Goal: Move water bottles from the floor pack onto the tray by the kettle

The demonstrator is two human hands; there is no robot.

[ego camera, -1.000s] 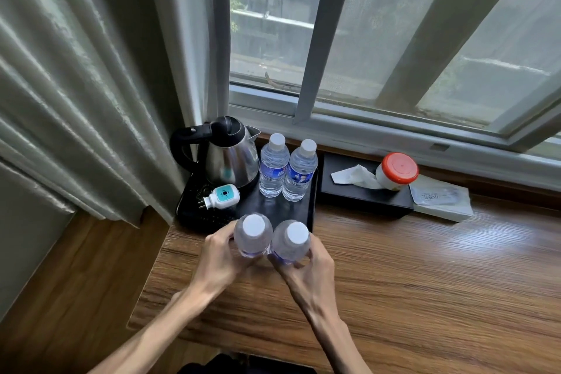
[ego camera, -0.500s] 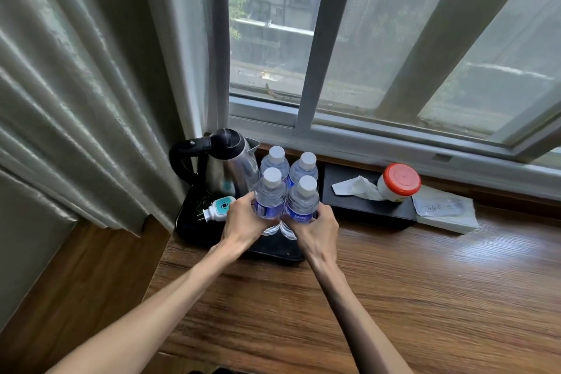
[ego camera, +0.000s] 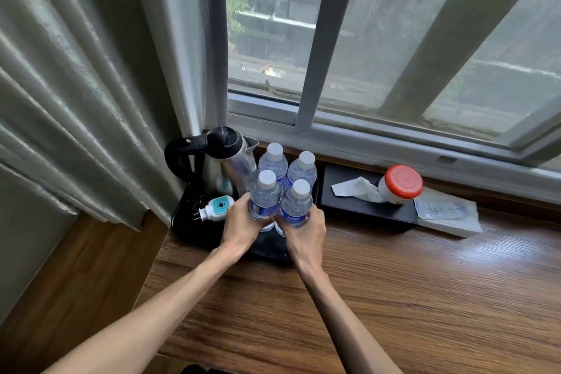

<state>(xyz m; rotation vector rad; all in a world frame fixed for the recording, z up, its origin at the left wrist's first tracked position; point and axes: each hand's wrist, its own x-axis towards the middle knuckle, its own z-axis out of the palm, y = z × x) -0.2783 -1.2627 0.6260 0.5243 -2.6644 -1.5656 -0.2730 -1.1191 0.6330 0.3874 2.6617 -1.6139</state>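
Head cam: left hand [ego camera: 243, 226] grip clamped on front-left water bottle [ego camera: 264, 196], right hand [ego camera: 303, 235] grip clamped on front-right water bottle [ego camera: 297, 205], both upright over black tray [ego camera: 188, 228] at table's back-left corner, w/ two rear bottles [ego camera: 288, 164] beside kettle [ego camera: 224, 161].

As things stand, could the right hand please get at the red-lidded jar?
Probably not yet: the right hand is shut on the front right bottle. Once it lets go, the path to the red-lidded jar looks open.

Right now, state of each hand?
Left hand: closed around the front left bottle over the tray.
Right hand: closed around the front right bottle.
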